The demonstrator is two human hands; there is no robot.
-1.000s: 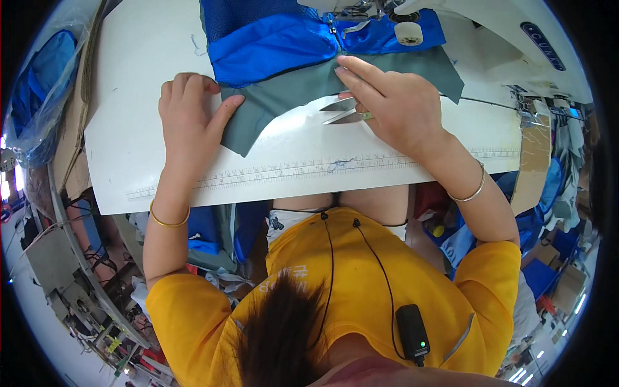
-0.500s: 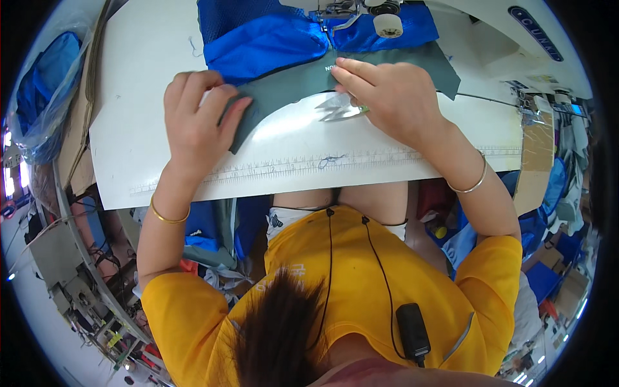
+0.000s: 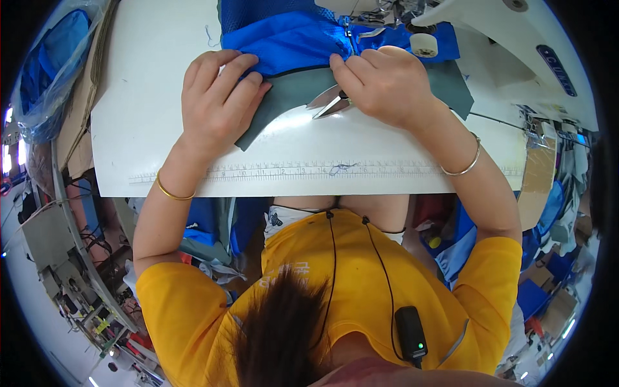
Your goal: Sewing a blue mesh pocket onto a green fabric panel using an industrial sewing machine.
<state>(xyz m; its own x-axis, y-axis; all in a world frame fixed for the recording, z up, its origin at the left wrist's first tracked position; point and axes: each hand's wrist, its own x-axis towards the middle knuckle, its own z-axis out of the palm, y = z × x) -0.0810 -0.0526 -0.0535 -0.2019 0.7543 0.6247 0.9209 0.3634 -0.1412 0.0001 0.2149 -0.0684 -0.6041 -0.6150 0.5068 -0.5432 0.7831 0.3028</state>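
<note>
A blue fabric piece [image 3: 284, 45] lies over a dark grey-green fabric piece [image 3: 287, 90] on the white sewing table. Their shared edge runs toward the needle and presser foot [image 3: 349, 32] of a sewing machine. My left hand [image 3: 219, 97] pinches the fabric edge at the left end, fingers curled. Close to the presser foot, my right hand [image 3: 390, 87] has thumb and forefinger closed on the edge. Scissors [image 3: 327, 105] stick out from under that hand, blades apart and pointing left; their handles are hidden in the palm.
A printed ruler strip [image 3: 284, 172] runs along the table's near edge, with a tangle of thread [image 3: 342, 169] on it. The machine head [image 3: 503, 39] takes up the upper right. A plastic bag of blue fabric [image 3: 55, 71] hangs at left, beside cardboard [image 3: 80, 109].
Both hands have moved farther away from me, up to the fabric edge. My right fingers, stretched flat before, now pinch. The scissors' blades have turned with the hand.
</note>
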